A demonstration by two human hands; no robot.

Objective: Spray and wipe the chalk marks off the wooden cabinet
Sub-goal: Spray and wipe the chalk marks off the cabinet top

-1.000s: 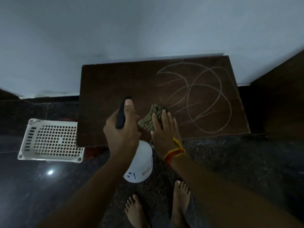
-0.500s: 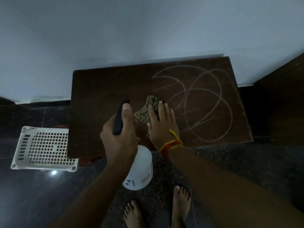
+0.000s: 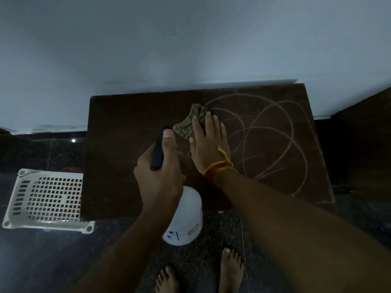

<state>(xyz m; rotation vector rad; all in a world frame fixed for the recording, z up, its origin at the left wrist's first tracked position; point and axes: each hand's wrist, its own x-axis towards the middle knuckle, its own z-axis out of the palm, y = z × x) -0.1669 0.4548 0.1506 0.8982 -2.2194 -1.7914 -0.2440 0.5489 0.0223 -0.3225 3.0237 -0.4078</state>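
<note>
I saw left grip (image 3: 160, 174) clenched on spray bottle (image 3: 183, 216), aimed for spraying | right grip (image 3: 208, 144) flat, pressing cloth (image 3: 190, 121) | chalk marks (image 3: 273, 142) right of it, unwiped

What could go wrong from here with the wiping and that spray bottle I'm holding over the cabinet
The cloth is small and bunched under the right hand, so it may smear the chalk marks rather than lift them. The spray bottle hangs off the cabinet front edge in the left hand, directly above bare feet; a slip could drop it on them. Spray runoff could also wet the glossy floor there.
</note>
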